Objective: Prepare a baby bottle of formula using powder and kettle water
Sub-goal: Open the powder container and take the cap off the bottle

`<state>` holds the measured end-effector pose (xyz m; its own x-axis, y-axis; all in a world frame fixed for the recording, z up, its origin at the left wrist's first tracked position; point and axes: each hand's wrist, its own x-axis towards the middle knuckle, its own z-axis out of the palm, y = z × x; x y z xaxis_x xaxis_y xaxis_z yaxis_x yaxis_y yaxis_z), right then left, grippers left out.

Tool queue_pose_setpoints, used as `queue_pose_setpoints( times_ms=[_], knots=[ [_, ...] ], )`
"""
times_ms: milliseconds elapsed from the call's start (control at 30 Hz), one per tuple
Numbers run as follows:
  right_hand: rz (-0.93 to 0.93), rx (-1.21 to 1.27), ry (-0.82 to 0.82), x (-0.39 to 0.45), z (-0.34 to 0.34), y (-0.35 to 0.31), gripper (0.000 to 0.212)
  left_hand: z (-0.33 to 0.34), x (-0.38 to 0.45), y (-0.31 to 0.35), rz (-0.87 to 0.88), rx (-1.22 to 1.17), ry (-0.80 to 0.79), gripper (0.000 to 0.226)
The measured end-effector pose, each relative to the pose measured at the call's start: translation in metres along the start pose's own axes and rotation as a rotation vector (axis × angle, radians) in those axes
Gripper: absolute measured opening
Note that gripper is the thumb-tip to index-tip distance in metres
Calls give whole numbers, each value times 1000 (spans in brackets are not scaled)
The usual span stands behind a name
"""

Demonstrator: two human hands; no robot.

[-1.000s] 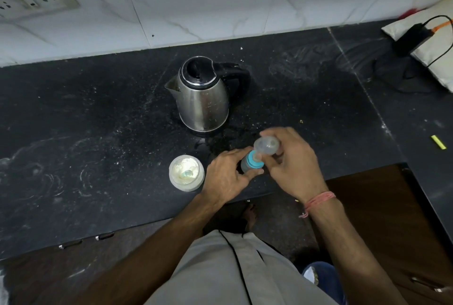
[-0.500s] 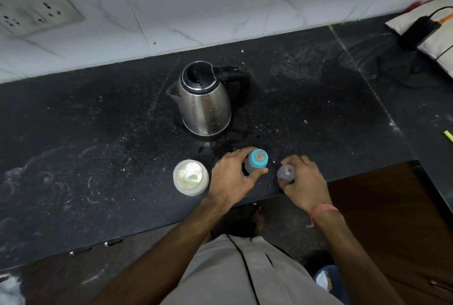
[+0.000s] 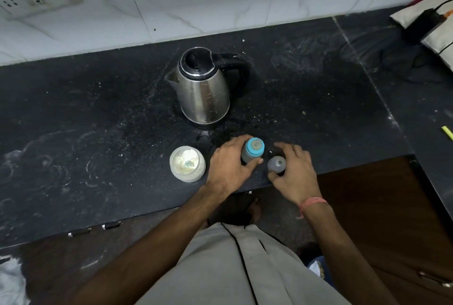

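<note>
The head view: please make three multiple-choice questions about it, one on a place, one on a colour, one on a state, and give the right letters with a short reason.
1. Where does the open powder container stand in relation to the baby bottle?
A. to its left
B. behind it, by the wall
C. on top of the kettle

2. What colour is the collar ring of the baby bottle?
A. red
B. light blue
C. yellow

3. What is the state of the clear bottle cap?
A. fitted over the teat
B. off the bottle, on the countertop
C. lying inside the powder container

Answers:
1 A: the powder container stands left of the baby bottle, beyond the left hand that grips the bottle.
2 B: the ring around the teat is light blue.
3 B: the bottle cap stands on the countertop, right of the bottle, with the right hand around it.
</note>
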<state>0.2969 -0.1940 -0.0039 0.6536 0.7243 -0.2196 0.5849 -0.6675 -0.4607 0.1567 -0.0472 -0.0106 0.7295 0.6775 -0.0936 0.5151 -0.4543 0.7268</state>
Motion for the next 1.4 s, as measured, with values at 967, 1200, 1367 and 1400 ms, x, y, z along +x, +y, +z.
queue_pose_setpoints(
  times_ms=[967, 1200, 1367, 1400],
  knots=[
    [-296, -141, 58, 27, -15, -60, 49, 9, 4, -14, 41, -11, -7, 66],
    [-376, -191, 30, 29, -22, -62, 49, 10, 7, -19, 69, -8, 11, 62],
    [-464, -220, -53, 36, -32, -61, 51, 12, 6, -22, 58, -51, -16, 60],
    [-489, -220, -73, 39, -35, -60, 50, 12, 7, -22, 55, -58, -13, 61]
  ],
)
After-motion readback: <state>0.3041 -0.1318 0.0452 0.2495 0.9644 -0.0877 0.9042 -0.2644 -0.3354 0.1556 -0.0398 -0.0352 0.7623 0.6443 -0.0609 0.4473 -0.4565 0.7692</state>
